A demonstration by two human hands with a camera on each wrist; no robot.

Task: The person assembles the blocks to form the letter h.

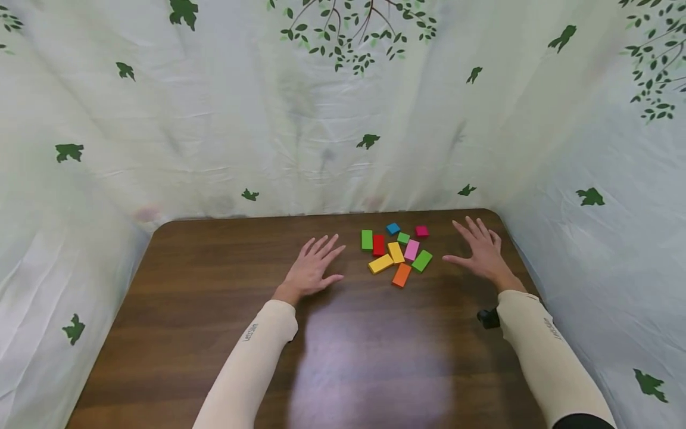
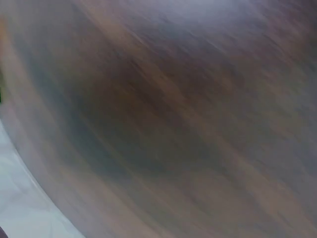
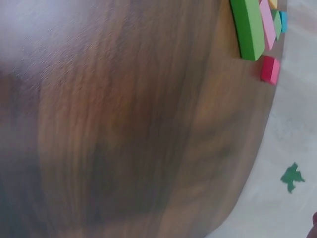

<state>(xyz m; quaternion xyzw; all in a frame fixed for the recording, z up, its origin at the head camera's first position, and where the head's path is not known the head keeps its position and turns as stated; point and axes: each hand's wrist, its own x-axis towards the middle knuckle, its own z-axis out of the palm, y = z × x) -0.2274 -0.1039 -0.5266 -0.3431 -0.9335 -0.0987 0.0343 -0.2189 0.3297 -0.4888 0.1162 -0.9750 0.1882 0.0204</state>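
Both hands lie flat on the worktop (image 1: 214, 333), fingers spread, holding nothing: left hand (image 1: 312, 269) and right hand (image 1: 482, 253) flank the loose cluster of coloured blocks (image 1: 398, 252) at the far side. Nothing looks stacked or sorted yet.

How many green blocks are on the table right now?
3. A long green block lies at the cluster's left edge, a small green block sits near the middle just below the blue one, and another green block lies on the right side nearest the right hand. None looks hidden.
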